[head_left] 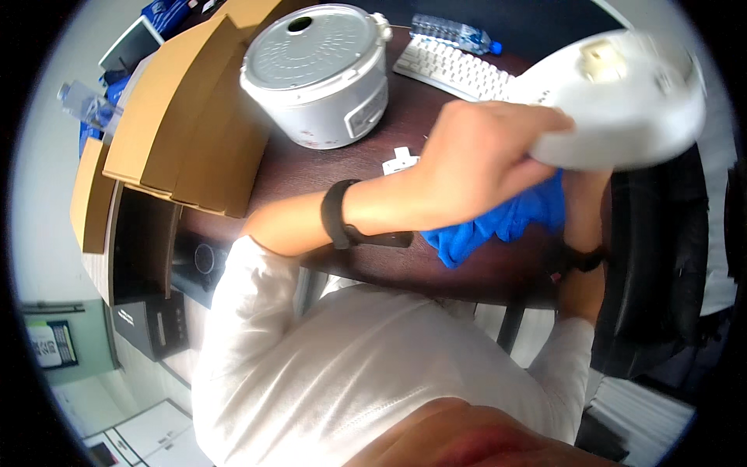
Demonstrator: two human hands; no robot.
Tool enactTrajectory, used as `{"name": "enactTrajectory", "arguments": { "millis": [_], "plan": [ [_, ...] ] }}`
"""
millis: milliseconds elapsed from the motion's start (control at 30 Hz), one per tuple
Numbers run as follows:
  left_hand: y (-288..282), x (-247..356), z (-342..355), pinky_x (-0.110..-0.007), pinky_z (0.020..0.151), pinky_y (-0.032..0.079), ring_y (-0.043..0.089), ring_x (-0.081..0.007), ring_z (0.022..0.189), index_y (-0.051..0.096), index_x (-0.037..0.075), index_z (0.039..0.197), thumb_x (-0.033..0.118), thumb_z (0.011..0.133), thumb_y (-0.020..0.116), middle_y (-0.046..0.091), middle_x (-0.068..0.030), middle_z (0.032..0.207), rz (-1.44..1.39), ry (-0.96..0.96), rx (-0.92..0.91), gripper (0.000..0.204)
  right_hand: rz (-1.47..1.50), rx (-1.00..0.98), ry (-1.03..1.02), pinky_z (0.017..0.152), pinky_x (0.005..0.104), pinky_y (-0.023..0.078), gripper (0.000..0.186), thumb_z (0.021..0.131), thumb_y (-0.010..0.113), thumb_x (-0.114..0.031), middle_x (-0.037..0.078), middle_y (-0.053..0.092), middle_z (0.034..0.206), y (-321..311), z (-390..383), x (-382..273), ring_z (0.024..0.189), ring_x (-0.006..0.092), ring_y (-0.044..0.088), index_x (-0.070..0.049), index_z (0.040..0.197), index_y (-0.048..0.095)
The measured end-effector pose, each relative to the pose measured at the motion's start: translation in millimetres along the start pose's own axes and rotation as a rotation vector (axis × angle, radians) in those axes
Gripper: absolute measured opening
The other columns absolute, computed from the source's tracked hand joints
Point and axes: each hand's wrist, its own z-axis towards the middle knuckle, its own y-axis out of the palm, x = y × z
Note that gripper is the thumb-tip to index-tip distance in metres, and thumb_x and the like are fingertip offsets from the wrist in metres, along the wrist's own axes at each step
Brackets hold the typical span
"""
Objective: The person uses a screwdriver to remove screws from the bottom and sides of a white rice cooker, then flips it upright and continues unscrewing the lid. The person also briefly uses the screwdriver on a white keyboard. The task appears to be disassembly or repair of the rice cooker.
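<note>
A white appliance lid (pixel 622 101) is held up above the dark table (pixel 436 132), at the upper right of the view. It is gripped at its left edge by the left hand (pixel 475 159), and the fingers of this hand are clamped on that rim. The long axis of the lid runs from left to right, slightly tilted, with the underside turned down toward the person.

A blue cloth (pixel 502 222) is seen directly below the lid, just under the left hand. The right hand (pixel 580 194) is mostly hidden behind the lid and the cloth; only its wrist with a dark band is shown. It cannot be told whether its fingers are together or apart, but the cloth appears to be pressed up against the underside of the lid by them. So the lid lies above and a little to the right of both hands, and the left hand is the nearer one on the visible rim.

Farther back on the table, a white rice cooker (pixel 319 74) is standing, well apart from the lid. A white keyboard (pixel 455 66) and 1 plastic bottle (pixel 451 33) are placed behind it, and cardboard sheets (pixel 187 117) are lying on the left.
</note>
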Motion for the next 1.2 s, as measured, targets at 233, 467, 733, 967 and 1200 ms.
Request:
{"name": "enactTrajectory", "arguments": {
  "millis": [233,467,733,967,1200],
  "plan": [
    [-101.3,-18.0,-35.4,-0.033,0.088,0.048,0.064,-0.0244,0.102,0.063,0.0,0.109,0.016,0.079,0.074,0.066,-0.0136,0.109,0.32,-0.16,0.066,0.036,-0.296,-0.497,0.169,0.074,0.0353,0.05,0.014,0.086,0.054,-0.008,0.011,0.066,0.087,136.3,97.6,-13.5,0.08,0.0214,0.063,-0.003,0.097,0.061],
    [-183.6,-80.1,-91.3,-0.035,0.102,0.038,0.051,-0.026,0.12,0.046,-0.004,0.129,0.021,0.098,0.045,0.054,-0.0184,0.128,0.339,-0.382,0.707,0.04,-0.743,-0.959,-0.379,0.068,0.0356,0.047,0.016,0.088,0.049,-0.009,0.017,0.063,0.078,251.2,126.6,17.4,0.073,0.0256,0.061,0.004,0.087,0.059],
    [-192.7,-111.8,-110.9,-0.039,0.11,0.026,0.034,-0.0333,0.134,0.027,-0.009,0.141,0.049,0.094,0.046,0.035,-0.0275,0.143,0.068,-0.646,0.662,0.077,-0.942,-1.143,-0.543,0.076,0.0431,0.051,0.028,0.077,0.047,0.0,0.024,0.063,0.088,279.6,103.8,67.5,0.083,0.0362,0.065,0.001,0.103,0.058],
    [-185.3,-122.4,-108.6,-0.041,0.105,0.035,0.044,-0.0357,0.125,0.027,-0.01,0.139,0.051,0.081,0.067,0.041,-0.0296,0.132,0.006,-0.578,0.62,0.093,-1.001,-1.242,-0.434,0.075,0.0412,0.05,0.031,0.075,0.047,0.001,0.024,0.063,0.087,281.3,101.8,60.5,0.081,0.0354,0.064,-0.001,0.105,0.055],
    [-182.8,-116.1,-111.6,-0.04,0.103,0.037,0.045,-0.0361,0.123,0.027,-0.009,0.138,0.052,0.073,0.074,0.043,-0.0287,0.131,0.015,-0.567,0.681,0.101,-0.977,-1.268,-0.292,0.077,0.0401,0.048,0.023,0.075,0.045,0.001,0.022,0.062,0.086,293.1,110.3,55.1,0.084,0.0347,0.063,0.0,0.096,0.053]
  ]
}}
